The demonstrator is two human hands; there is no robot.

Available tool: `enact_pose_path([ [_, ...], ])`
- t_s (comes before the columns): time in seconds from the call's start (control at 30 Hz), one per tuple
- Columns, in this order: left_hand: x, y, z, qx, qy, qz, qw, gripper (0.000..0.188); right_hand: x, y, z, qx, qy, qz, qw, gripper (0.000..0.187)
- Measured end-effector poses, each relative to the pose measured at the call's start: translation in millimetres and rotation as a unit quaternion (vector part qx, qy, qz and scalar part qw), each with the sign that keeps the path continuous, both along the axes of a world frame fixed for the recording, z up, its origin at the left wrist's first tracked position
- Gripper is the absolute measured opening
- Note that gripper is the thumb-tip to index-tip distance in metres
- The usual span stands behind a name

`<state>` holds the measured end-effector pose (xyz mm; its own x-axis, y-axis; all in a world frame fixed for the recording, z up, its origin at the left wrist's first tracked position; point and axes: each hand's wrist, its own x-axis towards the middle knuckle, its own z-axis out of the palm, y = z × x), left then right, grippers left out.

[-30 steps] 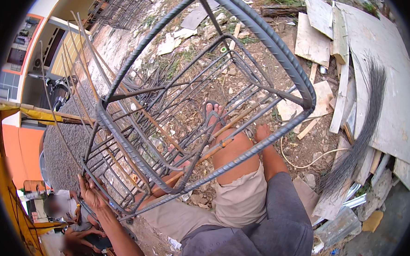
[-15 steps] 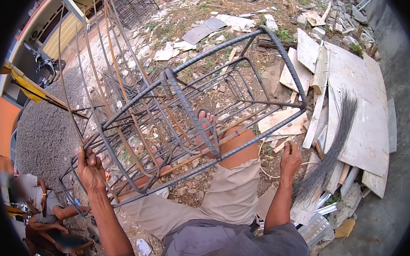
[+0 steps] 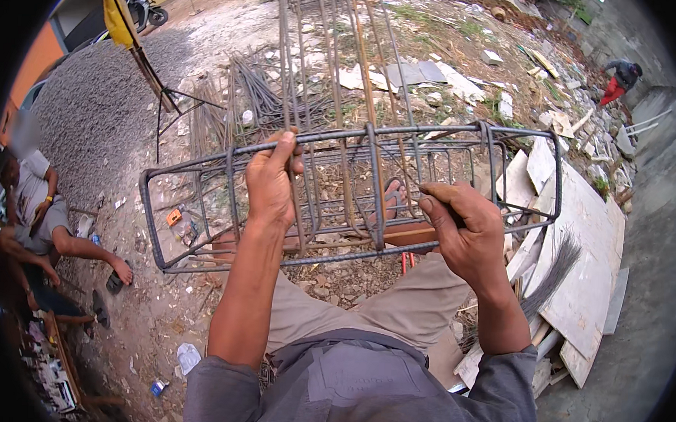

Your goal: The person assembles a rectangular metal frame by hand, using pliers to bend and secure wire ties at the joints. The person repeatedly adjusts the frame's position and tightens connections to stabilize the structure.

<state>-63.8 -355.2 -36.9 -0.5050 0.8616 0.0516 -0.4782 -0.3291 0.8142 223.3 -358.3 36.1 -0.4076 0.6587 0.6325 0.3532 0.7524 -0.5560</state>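
Note:
A rebar cage (image 3: 375, 178) of ribbed steel bars and bent rectangular ties lies across in front of me, above my legs. My left hand (image 3: 272, 185) grips a rebar of it left of the middle, thumb up at the top bar. My right hand (image 3: 467, 229) is at the cage's near side, right of the middle. Its fingers are curled, with thumb and forefinger close together; whatever they hold, if anything, is too small to make out. Long thin bars (image 3: 359, 52) run away from the cage toward the far side. My sandalled foot (image 3: 395, 195) shows through the bars.
A bundle of thin wire (image 3: 555, 276) leans on pale boards (image 3: 580, 262) at right, beside a concrete wall (image 3: 658, 220). Gravel (image 3: 108, 84) is heaped at left, near a yellow cloth (image 3: 117, 12) on a stand. People (image 3: 44, 196) sit at left; another person (image 3: 620, 80) stands far right.
The view has turned, and the cage now lies more level across it. My right hand has come from beside my knee up to the cage. My left hand now grips nearer its middle.

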Motion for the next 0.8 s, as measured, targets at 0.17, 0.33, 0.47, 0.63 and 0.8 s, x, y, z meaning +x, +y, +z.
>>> enact_pose_path([
  [0.17, 7.5, 3.2, -0.9, 0.007, -0.014, 0.009, 1.0, 0.023, -77.5, 14.9, 3.2, 0.0, -0.18, 0.022, 0.983, 0.014],
  [0.33, 9.7, 1.6, -0.3, 0.014, -0.032, 0.026, 0.999, 0.025, -115.5, 16.9, 9.4, 0.01, -0.33, -0.074, 0.941, 0.01],
  [0.47, 13.2, 3.0, 4.3, 0.017, -0.018, 0.027, 0.999, 0.022, -144.3, 25.1, -1.6, 0.008, -0.232, -0.084, 0.969, 0.015],
  [0.63, 9.6, 6.1, -3.0, 0.035, 0.016, 0.041, 0.998, 0.018, -157.3, 17.9, -14.7, -0.285, 0.056, 0.013, 0.957, 0.021],
  [0.8, 12.6, 11.6, -9.3, 0.063, 0.0, 0.048, 0.997, 0.019, -161.9, 7.5, -34.5, -0.408, 0.205, 0.051, 0.888, 0.027],
])
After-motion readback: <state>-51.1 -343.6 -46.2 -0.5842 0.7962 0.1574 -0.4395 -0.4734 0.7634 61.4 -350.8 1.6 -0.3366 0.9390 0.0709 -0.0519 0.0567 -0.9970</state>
